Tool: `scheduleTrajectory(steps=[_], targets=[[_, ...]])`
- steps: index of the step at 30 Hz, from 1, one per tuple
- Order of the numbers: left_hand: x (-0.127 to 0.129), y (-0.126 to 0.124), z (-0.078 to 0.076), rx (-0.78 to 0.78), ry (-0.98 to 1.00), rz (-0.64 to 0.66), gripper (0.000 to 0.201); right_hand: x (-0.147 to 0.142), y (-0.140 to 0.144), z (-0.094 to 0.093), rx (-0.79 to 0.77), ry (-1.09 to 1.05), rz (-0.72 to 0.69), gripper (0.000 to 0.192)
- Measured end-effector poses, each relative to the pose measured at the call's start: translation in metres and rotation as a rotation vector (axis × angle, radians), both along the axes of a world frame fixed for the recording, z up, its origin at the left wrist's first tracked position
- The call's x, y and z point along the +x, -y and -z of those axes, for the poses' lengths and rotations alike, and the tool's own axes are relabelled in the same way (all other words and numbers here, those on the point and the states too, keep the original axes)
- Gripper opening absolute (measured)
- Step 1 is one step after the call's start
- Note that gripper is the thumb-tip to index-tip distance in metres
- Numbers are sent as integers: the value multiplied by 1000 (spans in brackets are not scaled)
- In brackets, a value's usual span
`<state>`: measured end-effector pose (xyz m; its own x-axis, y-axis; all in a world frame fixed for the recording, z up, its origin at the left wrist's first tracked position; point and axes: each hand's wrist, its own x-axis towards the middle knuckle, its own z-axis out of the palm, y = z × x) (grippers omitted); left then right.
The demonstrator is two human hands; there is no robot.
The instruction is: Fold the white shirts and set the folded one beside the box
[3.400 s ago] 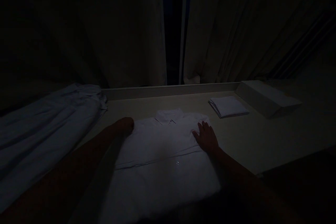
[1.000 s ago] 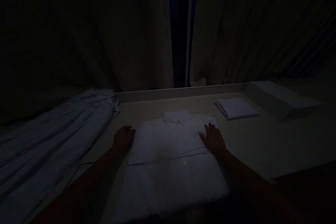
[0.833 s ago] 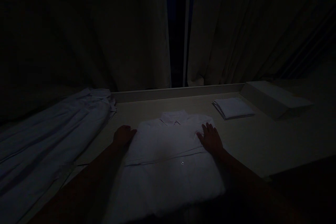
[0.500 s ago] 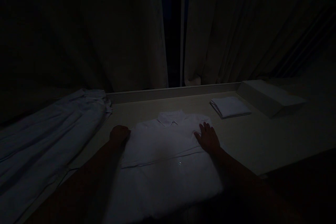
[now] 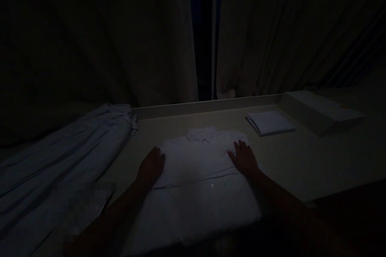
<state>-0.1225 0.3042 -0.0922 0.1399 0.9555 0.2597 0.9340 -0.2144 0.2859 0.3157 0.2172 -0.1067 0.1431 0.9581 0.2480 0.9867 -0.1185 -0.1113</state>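
A white collared shirt point(image 5: 193, 160) lies front up before me, with a crosswise fold across its middle. Its collar point(image 5: 202, 135) points away from me, and a small shiny button point(image 5: 212, 186) shows below the fold. At the shirt's left edge rests my left hand point(image 5: 151, 164), fingers extended and thumb slightly apart, pressing on the cloth. My right hand point(image 5: 245, 158) lies on the right shoulder area with its fingers spread. Neither hand grips anything visible. The light is very dim, so fine detail is lost.
A heap of pale cloth point(image 5: 75, 148) covers the left of the pale tabletop point(image 5: 301, 160). A folded white cloth point(image 5: 269, 122) lies at the back right, beside a pale box-like block point(image 5: 319, 108). Dark curtains point(image 5: 135, 40) hang behind the raised back edge point(image 5: 208, 106).
My left hand has shifted from a closed hold at the shirt's left edge to lying on it with fingers extended. My right hand stays in place. The view has moved slightly.
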Motion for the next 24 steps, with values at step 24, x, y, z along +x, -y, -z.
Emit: scheduleTrajectory(steps=[24], targets=[[40,54,-15,135,-340,198,58,1,-3,5,7,-27,-14,74]])
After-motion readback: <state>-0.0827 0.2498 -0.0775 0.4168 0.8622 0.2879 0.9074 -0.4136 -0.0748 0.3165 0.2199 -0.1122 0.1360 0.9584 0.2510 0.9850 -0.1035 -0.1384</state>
